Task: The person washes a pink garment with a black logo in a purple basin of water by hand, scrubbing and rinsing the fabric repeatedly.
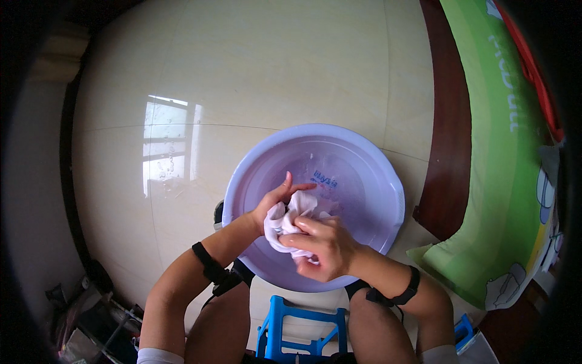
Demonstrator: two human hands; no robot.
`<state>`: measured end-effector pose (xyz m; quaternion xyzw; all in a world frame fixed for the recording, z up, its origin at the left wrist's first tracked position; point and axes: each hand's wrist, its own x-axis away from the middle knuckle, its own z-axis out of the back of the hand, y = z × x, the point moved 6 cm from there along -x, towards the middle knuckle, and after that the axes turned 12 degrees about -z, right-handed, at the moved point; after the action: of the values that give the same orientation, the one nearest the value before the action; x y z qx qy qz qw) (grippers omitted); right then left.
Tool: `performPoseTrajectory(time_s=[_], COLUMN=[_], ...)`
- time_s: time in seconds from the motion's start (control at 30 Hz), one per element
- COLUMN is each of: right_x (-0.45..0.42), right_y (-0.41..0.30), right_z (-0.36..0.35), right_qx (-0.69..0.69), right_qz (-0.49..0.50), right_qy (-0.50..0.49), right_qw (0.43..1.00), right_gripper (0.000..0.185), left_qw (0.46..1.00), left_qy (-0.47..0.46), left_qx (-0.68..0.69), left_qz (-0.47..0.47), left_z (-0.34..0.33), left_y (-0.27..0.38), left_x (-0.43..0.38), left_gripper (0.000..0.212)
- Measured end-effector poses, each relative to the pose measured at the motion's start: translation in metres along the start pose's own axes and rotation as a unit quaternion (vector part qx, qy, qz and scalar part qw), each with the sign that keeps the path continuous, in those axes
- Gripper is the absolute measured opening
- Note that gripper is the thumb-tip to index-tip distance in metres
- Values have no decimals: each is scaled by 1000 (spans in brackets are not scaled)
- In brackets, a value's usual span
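A bunched, wet-looking white cloth (291, 223) is between my two hands, above a large lavender plastic basin (395, 200). My right hand (325, 248) grips the cloth from the right with its fingers curled into the folds. Against the cloth's left side lies my left hand (275, 200), thumb raised and a finger stretched out; its palm is partly hidden by the cloth, so its hold is not clear. Water appears to lie in the basin, and blue printing shows on its bottom.
Behind the basin's near edge, between my knees, stands a blue plastic stool (277, 318). A green patterned cloth (495, 182) hangs over dark red wood (448, 136) on the right. Water drops dot the tile floor (273, 68) at left. Assorted items (100, 327) lie at lower left.
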<state>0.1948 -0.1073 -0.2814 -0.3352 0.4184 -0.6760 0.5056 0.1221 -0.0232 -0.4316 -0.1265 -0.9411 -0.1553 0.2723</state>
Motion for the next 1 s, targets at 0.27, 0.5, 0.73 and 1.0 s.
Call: performPoseTrajectory(time_s=[0.27,0.5,0.73,1.0], right_x=[-9,4,20,31], right_y=[4,76,132,157], right_z=[-42,-39,-17,13], right_qx=[239,130,100,324], right_qz=[59,-51,-204,-300], right_qy=[142,160,204,186], right_qw=[959,977,952,878], right_gripper=[38,28,37,78], left_qw=[969,931,960,917], left_qy=[-24,-200,76,221], left_qx=[-184,-261,-268,-332], left_qz=[-161,-159,25,-13], left_z=[46,61,94,67], left_y=[-25,-30,-38,-2], left_x=[-10,-16,-15,2], left_gripper=[39,41,57,80])
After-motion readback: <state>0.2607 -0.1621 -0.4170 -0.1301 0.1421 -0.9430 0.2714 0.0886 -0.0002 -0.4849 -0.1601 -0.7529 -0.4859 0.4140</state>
